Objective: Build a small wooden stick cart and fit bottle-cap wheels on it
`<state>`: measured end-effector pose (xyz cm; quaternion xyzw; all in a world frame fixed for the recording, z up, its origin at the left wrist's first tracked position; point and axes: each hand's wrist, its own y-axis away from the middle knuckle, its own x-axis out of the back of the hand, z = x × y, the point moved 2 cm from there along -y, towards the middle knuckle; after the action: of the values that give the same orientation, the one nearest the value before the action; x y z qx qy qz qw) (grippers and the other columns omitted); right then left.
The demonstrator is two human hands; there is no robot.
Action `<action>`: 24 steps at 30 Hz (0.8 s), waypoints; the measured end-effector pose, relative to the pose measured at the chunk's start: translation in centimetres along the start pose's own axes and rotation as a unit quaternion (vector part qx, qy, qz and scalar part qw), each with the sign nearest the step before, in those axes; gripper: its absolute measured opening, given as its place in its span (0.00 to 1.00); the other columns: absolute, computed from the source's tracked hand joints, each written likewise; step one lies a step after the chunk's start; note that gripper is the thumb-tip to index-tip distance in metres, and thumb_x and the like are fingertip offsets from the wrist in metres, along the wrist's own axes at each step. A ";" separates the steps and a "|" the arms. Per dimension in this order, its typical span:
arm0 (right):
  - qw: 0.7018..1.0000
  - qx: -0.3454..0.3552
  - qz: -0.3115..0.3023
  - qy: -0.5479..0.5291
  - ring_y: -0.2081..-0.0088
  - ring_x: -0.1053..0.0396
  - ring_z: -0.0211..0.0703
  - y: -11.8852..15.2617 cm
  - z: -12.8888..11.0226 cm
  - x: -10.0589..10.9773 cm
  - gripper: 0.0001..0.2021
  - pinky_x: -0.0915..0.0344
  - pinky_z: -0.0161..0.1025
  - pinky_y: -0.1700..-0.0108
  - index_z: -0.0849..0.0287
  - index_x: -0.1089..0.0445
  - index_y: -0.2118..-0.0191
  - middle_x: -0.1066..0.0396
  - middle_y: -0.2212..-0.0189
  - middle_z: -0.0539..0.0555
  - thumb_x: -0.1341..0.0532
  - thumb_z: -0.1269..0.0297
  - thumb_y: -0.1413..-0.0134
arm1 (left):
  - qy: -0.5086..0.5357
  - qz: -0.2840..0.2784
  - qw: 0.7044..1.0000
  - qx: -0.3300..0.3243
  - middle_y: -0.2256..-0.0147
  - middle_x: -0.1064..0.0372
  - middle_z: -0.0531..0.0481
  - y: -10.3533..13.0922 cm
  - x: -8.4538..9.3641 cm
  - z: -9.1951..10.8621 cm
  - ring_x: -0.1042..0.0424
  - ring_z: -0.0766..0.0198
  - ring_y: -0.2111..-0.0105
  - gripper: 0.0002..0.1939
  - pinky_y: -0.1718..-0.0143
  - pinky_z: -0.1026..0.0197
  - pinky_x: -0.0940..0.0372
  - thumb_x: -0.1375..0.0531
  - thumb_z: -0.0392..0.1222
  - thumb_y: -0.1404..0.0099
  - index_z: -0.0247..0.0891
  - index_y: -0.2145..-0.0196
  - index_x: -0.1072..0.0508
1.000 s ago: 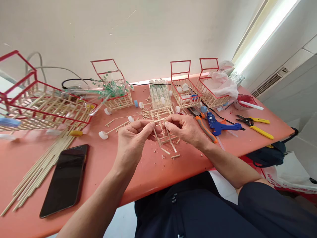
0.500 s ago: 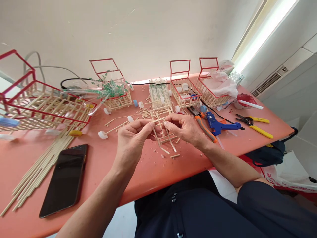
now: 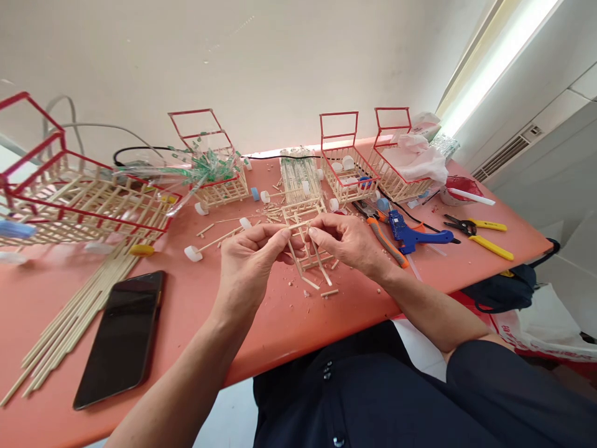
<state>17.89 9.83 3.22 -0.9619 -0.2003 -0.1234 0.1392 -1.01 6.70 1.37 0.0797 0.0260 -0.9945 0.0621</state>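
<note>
Near the middle of the table, my left hand (image 3: 254, 252) pinches the left side of a small frame of pale wooden sticks (image 3: 297, 249). My right hand (image 3: 347, 242) closes thumb and fingers on the frame's right side, close to the left fingertips. Two stick legs of the frame point down toward the table's front edge. Behind my hands lies a lattice of similar sticks (image 3: 305, 206). Short stick pieces (image 3: 329, 293) and crumbs are scattered just below the frame.
Stick carts with red rims (image 3: 345, 171) stand along the wall. A blue glue gun (image 3: 415, 236), orange-handled pliers (image 3: 387, 239) and yellow-handled cutters (image 3: 489, 236) lie right. A black phone (image 3: 120, 339) and long sticks (image 3: 77, 317) lie left. A white-capped stick (image 3: 212, 244) is beside my left hand.
</note>
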 end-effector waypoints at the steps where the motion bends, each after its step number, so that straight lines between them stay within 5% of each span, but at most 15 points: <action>1: 1.000 -0.002 0.001 0.001 0.72 0.42 0.33 0.0 0.0 0.0 0.13 0.44 0.36 0.67 0.58 0.29 0.68 0.35 0.73 0.46 0.39 0.58 0.33 | -0.001 0.000 1.000 0.000 0.68 0.14 0.45 0.0 0.0 0.0 0.17 0.61 0.72 0.09 0.72 0.63 0.24 0.26 0.47 0.35 0.38 0.66 0.16; 24: 1.000 -0.017 -0.007 -0.010 0.71 0.38 0.35 0.1 0.1 0.3 0.14 0.41 0.36 0.67 0.59 0.24 0.66 0.30 0.73 0.48 0.35 0.55 0.32 | -0.011 -0.002 1.000 0.004 0.67 0.14 0.44 0.0 -0.1 0.3 0.17 0.58 0.71 0.11 0.71 0.60 0.24 0.27 0.49 0.36 0.38 0.66 0.16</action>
<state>18.23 9.87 3.17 -0.9639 -0.2064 -0.1181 0.1196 -0.97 6.70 1.69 0.0694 0.0210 -0.9956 0.0600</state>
